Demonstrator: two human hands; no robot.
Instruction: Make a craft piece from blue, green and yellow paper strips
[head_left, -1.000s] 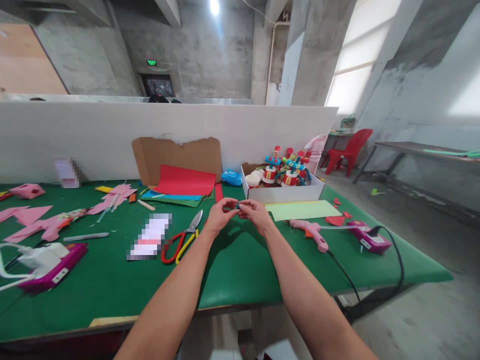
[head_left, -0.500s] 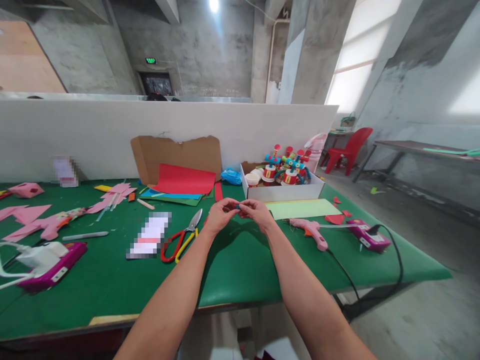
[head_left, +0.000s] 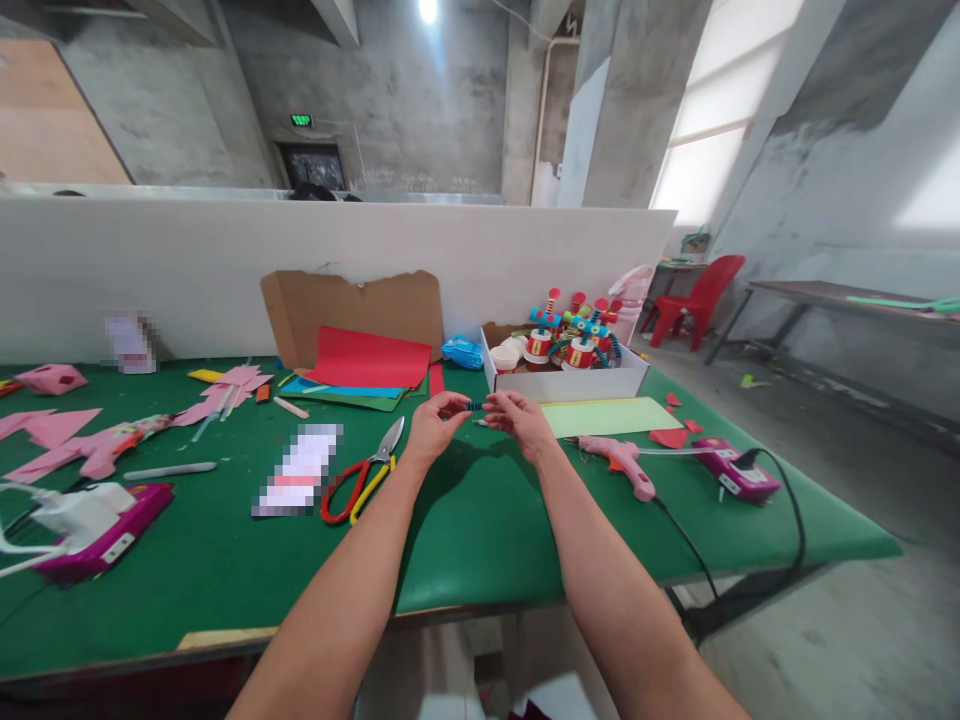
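Observation:
Between my hands stretches a small dark blue-green folded paper spring (head_left: 475, 406). My left hand (head_left: 439, 424) pinches one end of it, and my right hand (head_left: 519, 420) pinches the other. Both are held over the green table (head_left: 480, 545). A thin pale tip (head_left: 481, 423) shows below the spring by my right fingers; what it belongs to is hidden. Left of my left hand lie scissors (head_left: 367, 475) with one red and one yellow handle. A pink glue gun (head_left: 616, 462) rests to the right of my right hand.
Behind my hands stands a white box (head_left: 566, 388) of paper-cup figures with spring arms. Red paper (head_left: 375, 358) leans on cardboard (head_left: 352, 300). Light green paper (head_left: 611, 416) lies at right. Power strips (head_left: 739, 472) with cords sit on both sides. A white partition (head_left: 187, 270) runs behind.
My hands have moved slightly apart, and the paper spring between them is drawn out longer, with its folds now showing. A pale tip now shows by my right fingers.

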